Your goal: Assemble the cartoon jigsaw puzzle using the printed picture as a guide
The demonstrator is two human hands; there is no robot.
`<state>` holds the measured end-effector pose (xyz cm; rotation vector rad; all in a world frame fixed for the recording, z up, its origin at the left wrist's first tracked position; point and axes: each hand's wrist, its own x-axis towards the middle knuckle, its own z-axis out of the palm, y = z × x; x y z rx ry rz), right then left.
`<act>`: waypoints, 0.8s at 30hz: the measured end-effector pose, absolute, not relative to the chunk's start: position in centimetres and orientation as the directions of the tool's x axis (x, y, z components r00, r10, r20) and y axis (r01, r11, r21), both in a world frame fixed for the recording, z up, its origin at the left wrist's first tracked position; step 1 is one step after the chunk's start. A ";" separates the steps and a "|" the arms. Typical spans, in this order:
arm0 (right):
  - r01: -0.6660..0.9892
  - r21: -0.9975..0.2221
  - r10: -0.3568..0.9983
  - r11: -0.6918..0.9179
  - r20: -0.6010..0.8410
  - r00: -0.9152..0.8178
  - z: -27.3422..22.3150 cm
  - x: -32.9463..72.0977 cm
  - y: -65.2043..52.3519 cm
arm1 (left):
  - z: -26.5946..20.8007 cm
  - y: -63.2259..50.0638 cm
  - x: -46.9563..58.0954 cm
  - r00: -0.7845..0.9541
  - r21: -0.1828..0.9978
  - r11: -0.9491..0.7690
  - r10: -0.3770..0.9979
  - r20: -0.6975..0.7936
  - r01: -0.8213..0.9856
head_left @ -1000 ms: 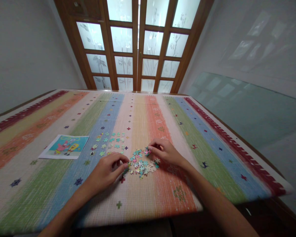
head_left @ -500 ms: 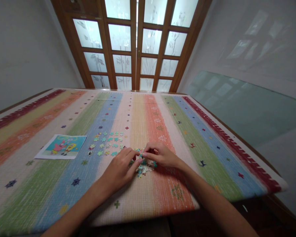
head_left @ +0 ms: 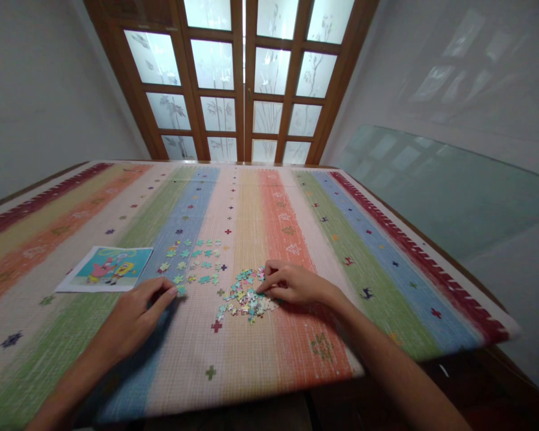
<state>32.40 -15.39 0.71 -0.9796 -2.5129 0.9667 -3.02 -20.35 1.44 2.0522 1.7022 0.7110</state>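
Observation:
My left hand [head_left: 146, 305] is closed in a pinch on a teal-green jigsaw puzzle piece [head_left: 181, 290], just below the rows of laid-out puzzle pieces [head_left: 196, 254]. A heap of mixed puzzle pieces [head_left: 247, 299] lies in front of me on the tablecloth. At the heap's right side, my right hand [head_left: 291, 282] has its fingers bent and drawn together, with the fingertips at the pieces. Whether it grips one of them is hidden. To the left of the rows lies a printed picture [head_left: 112, 267] with a pink and a yellow cartoon figure on teal.
A striped tablecloth [head_left: 359, 251] with small printed motifs covers the long table. Wooden doors with frosted panes [head_left: 269, 64] stand beyond its far end. A pale green glass-like panel [head_left: 431, 179] is along the right wall.
My left hand has moved left from the heap to below the rows, carrying a puzzle piece. My right hand has stayed at the heap, which is now less covered. The view has shifted slightly.

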 end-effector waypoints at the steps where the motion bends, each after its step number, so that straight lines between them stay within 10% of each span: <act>1: 0.511 -0.649 0.675 0.563 0.004 -0.738 0.7 32.3 -15.4 | 1.2 -20.4 -4.1 0.116 0.566 -0.167 0.985 0.125 0.807; 24: 0.500 -0.690 0.678 0.524 -0.018 -0.735 0.5 32.4 -15.4 | 2.3 -20.9 -8.2 -0.036 0.445 0.016 0.999 0.037 0.896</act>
